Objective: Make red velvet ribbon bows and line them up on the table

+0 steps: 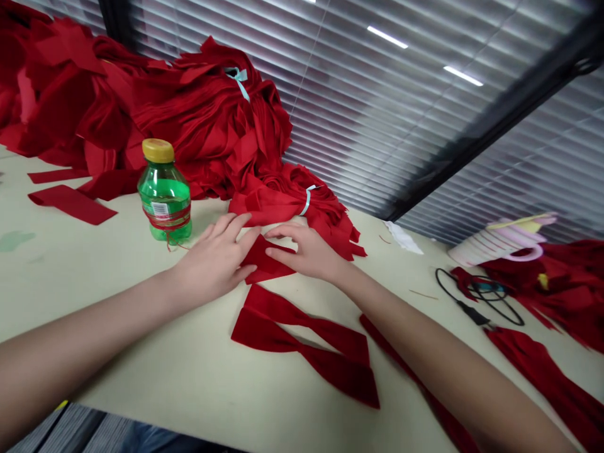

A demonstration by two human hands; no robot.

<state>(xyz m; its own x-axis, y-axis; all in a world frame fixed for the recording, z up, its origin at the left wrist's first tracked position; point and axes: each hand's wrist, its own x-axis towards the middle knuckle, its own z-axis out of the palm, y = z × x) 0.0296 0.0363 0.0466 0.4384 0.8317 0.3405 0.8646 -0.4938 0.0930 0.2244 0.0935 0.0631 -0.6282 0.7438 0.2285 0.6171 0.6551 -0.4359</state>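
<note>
Both hands are over a small flat piece of red fabric (268,263) lying on the table. My left hand (219,251) has its fingers stretched and its fingertips at the fabric's left edge. From the other side, my right hand (309,251) reaches in, index finger and thumb apart, with the thumb tip over the fabric. Neither hand has closed on it. Just nearer to me lie two red bow-shaped fabric pieces, a rear bow (306,321) and a front bow (302,352), each pinched in at the middle.
A green bottle (165,189) with a yellow cap and red thread wound round it stands left. Behind are heaped red strips (141,107) and a tied bundle (292,195). At right are a black cable (465,308), a pink-white cup (495,245) and more red fabric (542,358).
</note>
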